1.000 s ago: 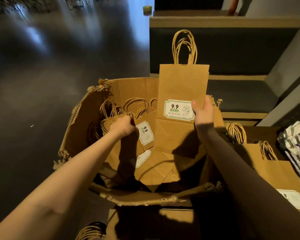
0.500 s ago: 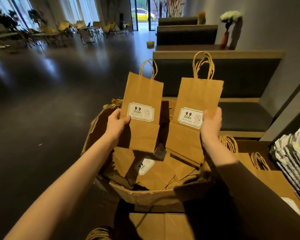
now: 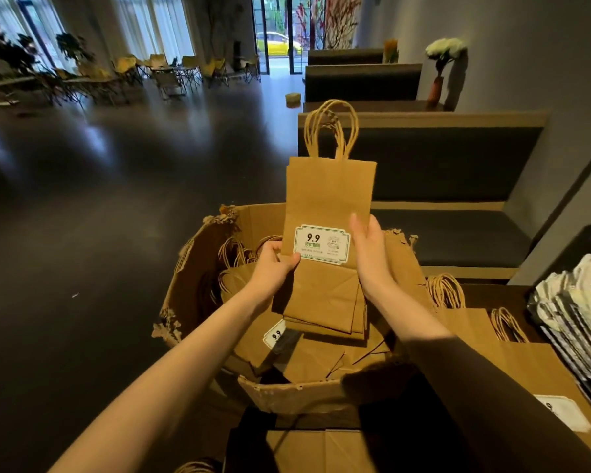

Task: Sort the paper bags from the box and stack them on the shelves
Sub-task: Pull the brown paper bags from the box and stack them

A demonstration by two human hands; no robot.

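Two flat brown paper bags (image 3: 328, 199) with twine handles and a white "9.9" label are held upright, stacked one on the other, above the torn cardboard box (image 3: 191, 268). My left hand (image 3: 275, 266) grips the stack's left edge, thumb on the front. My right hand (image 3: 369, 254) holds the right edge with its fingers fairly straight along the front. More brown bags (image 3: 307, 356) lie loose inside the box.
Brown bags (image 3: 526, 363) lie stacked on a surface at the right, beside a pile of white patterned bags (image 3: 580, 308). Dark upholstered benches (image 3: 451, 233) stand behind the box. Dark open floor spreads left; chairs and tables stand far back.
The two bags, held apart half a second ago, have come together into one stack between both hands. The camera has tilted up a little.
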